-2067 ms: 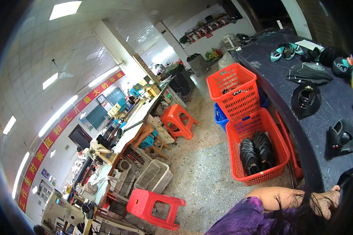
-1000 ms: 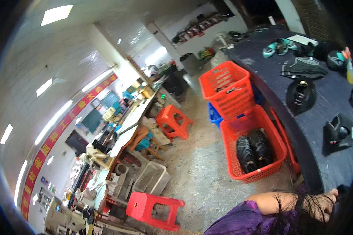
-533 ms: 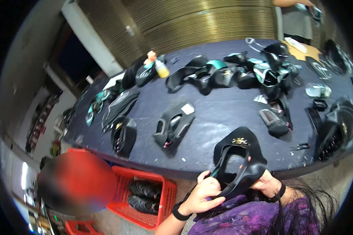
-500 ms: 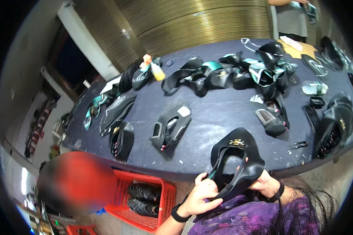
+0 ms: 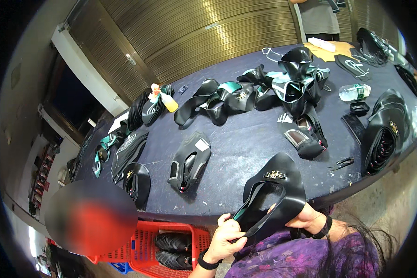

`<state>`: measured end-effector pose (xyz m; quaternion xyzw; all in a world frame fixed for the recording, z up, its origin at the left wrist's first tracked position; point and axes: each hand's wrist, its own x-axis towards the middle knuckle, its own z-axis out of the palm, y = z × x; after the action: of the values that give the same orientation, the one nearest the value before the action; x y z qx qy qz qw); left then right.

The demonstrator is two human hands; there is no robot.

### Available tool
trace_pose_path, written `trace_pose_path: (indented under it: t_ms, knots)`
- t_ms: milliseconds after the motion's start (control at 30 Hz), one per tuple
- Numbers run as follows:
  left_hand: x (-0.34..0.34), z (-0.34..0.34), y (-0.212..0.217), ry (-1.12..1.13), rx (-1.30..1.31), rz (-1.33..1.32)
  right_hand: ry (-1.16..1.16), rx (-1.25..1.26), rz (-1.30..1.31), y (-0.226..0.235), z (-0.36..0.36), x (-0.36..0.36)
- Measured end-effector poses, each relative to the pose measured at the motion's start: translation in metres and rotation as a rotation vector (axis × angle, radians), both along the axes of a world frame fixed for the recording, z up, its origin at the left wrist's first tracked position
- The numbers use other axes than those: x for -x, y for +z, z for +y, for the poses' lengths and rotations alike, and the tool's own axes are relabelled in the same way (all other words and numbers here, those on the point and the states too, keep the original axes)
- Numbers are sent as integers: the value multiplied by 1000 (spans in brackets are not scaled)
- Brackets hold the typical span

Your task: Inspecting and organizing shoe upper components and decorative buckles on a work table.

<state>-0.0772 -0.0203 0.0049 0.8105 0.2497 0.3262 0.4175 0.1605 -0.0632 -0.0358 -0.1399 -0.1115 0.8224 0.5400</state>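
A black shoe upper (image 5: pixel 285 166) with a gold metal ornament is held up at the table's near edge, its opening toward me. My left hand (image 5: pixel 226 235) pinches its lower left edge between thumb and fingers. On the right side my right hand (image 5: pixel 305 217) grips the upper, some fingers reaching inside and partly hidden by it. A dark grey upper with a white patch (image 5: pixel 190 162) lies to the left on the table, and a small stack of black uppers (image 5: pixel 141 183) sits further left. Small black thread snips (image 5: pixel 343 164) rest to the right.
More black and teal uppers (image 5: pixel 241 99) lie across the dark table (image 5: pixel 236 139). At the right are a stack of uppers (image 5: pixel 388 134), a phone-like black slab (image 5: pixel 353 129) and a clear bottle (image 5: pixel 354 91). A red basket (image 5: pixel 204 238) holds black uppers below. Another person (image 5: pixel 320 21) stands beyond.
The view has shifted, so the table's things appear further left. Both hands still hold the black upper, which is turned slightly. The other person's hands have mostly left the picture's top.
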Motion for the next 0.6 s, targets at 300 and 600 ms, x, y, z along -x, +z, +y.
trace_pose_path:
  t_ms: [300, 600]
  knots:
    - [-2, 5, 3, 70, -41, 36, -72, -128, -32, -27, 1, -3]
    - [-29, 15, 26, 60, -39, -122, -124, -146, 254, -3, -17, -13]
